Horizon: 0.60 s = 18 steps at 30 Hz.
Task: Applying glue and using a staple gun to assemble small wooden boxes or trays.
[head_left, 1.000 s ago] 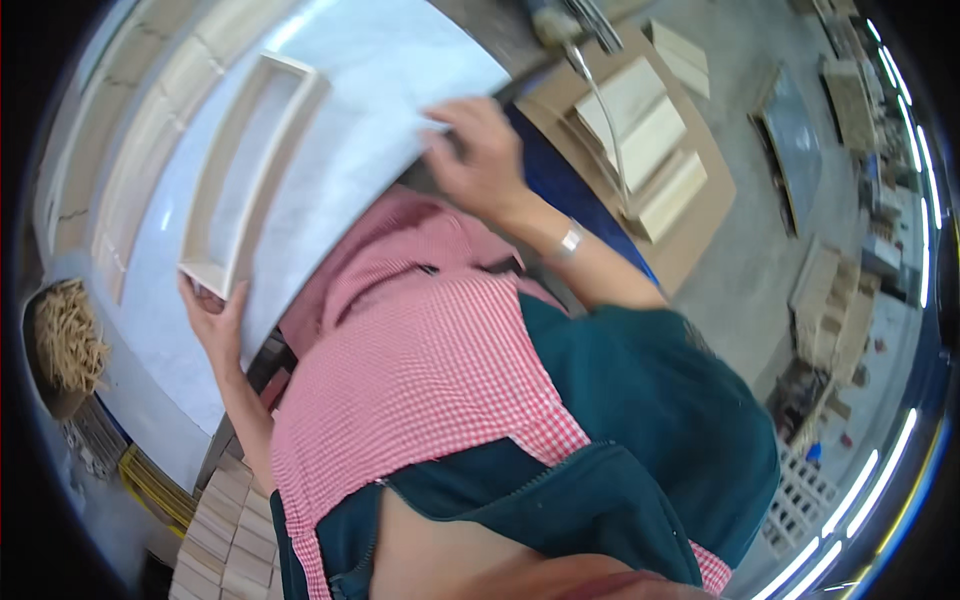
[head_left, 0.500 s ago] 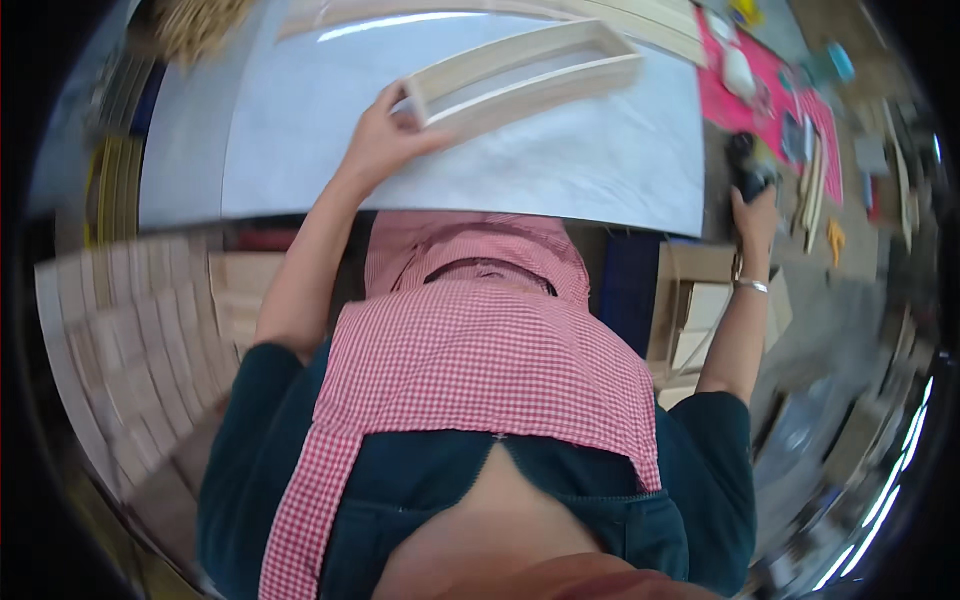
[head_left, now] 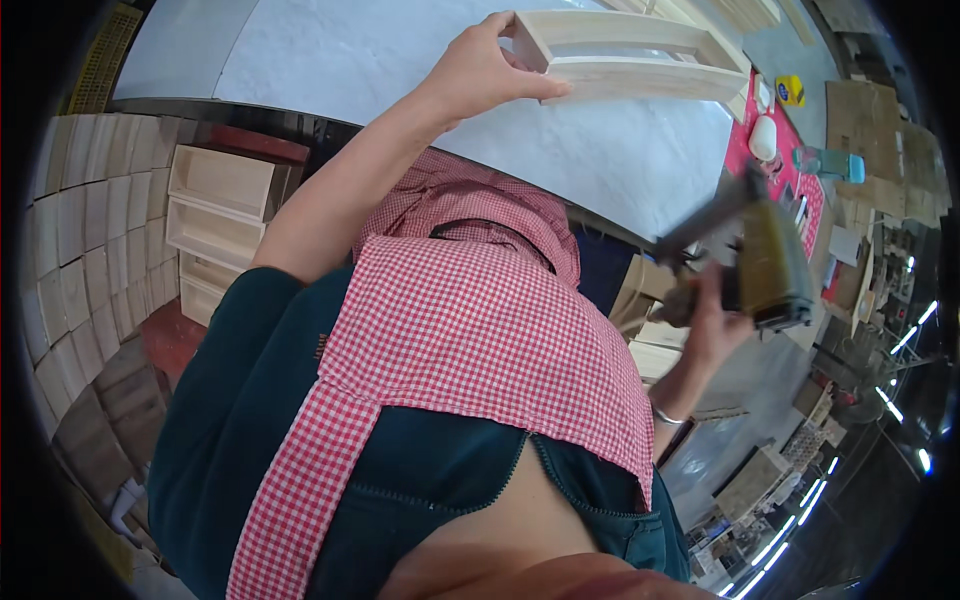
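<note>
My left hand (head_left: 492, 68) grips the near left corner of a pale wooden frame (head_left: 650, 78), thumb along its front side and fingers over the end. It is a long, narrow rectangle with an open middle, held over the white marbled tabletop (head_left: 330, 50). At the right, off the table's edge, my right hand (head_left: 712, 325) is wrapped round a nail gun (head_left: 765, 260). The tool has a yellowish, dark-ended body and is smeared by motion. Part of its handle is hidden by my fingers.
Small wooden boxes (head_left: 215, 230) are stacked at the left, beside piled wooden blocks (head_left: 90, 230). A pink cloth (head_left: 740, 135) at the right bears a white bottle (head_left: 763, 138). Past it are a yellow container (head_left: 790, 91) and a teal bottle (head_left: 835, 164).
My right hand has lifted the nail gun from the right-hand surface and brought it nearer. The frame, still in my left hand, sits farther right in view and is turned. The view itself has swung.
</note>
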{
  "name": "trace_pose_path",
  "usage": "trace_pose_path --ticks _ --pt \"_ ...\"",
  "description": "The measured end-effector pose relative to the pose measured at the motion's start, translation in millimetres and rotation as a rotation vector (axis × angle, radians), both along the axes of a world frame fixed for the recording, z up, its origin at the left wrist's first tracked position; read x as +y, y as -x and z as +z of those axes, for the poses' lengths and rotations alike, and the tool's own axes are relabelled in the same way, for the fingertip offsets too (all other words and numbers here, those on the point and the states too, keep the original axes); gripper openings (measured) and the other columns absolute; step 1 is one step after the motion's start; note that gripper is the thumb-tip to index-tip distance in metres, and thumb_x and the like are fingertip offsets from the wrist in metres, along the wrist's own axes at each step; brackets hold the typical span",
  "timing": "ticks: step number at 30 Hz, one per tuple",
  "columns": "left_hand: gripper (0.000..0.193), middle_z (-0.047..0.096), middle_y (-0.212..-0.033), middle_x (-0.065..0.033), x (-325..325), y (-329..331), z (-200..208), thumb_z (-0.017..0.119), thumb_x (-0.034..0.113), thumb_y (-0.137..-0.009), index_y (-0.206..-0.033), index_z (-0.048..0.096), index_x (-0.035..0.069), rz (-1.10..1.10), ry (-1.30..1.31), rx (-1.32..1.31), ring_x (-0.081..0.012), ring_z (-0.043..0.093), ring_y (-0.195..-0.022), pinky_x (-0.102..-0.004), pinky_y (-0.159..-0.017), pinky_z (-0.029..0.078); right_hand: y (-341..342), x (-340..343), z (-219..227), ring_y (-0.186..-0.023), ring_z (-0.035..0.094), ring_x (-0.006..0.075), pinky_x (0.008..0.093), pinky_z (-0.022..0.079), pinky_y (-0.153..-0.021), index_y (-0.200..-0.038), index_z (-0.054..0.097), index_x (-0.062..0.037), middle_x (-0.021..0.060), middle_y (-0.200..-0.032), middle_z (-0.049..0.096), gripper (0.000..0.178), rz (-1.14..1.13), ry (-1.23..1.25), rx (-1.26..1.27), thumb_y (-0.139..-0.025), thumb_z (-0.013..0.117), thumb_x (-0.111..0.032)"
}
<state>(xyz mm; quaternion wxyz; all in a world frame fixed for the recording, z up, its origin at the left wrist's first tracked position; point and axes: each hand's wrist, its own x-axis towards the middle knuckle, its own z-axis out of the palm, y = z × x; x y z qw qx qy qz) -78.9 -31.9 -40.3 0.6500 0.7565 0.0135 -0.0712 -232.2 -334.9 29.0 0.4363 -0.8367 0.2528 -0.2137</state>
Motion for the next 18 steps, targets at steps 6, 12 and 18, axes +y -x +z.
trace_pose_path --ticks 6,12,18 --pt "0.061 0.061 -0.122 -0.0207 2 17 6 0.079 0.018 -0.077 -0.13 0.057 -0.005 -0.007 -0.042 -0.03 -0.0247 0.063 -0.091 -0.0343 -0.081 0.054 1 107 6 -0.055 0.053 0.0094 0.0223 0.041 -0.05 -0.113 0.069 -0.0011 0.0026 -0.072 0.066 0.035 -0.013 -0.235 0.406 -0.084 0.08 -0.016" --pt "0.084 0.064 -0.095 -0.0162 9 11 -14 0.084 0.019 -0.07 -0.138 0.042 -0.007 -0.052 -0.003 -0.055 -0.0202 0.062 -0.075 -0.0273 -0.068 0.052 1 109 -8 -0.077 0.053 0.0156 0.027 0.043 -0.065 -0.127 0.063 -0.0107 0.0049 -0.099 0.063 0.045 0.329 -0.2 0.355 -0.088 0.076 -0.03" --pt "0.079 0.065 -0.085 -0.0127 9 12 -16 0.083 0.019 -0.069 -0.133 0.046 -0.009 -0.039 0.014 -0.09 -0.0173 0.061 -0.068 -0.0251 -0.062 0.051 -4 104 -3 -0.137 0.049 0.0284 0.0343 0.047 -0.108 -0.143 0.054 -0.0304 0.0065 -0.156 0.042 0.052 0.374 -0.201 0.769 -0.095 0.064 -0.047"
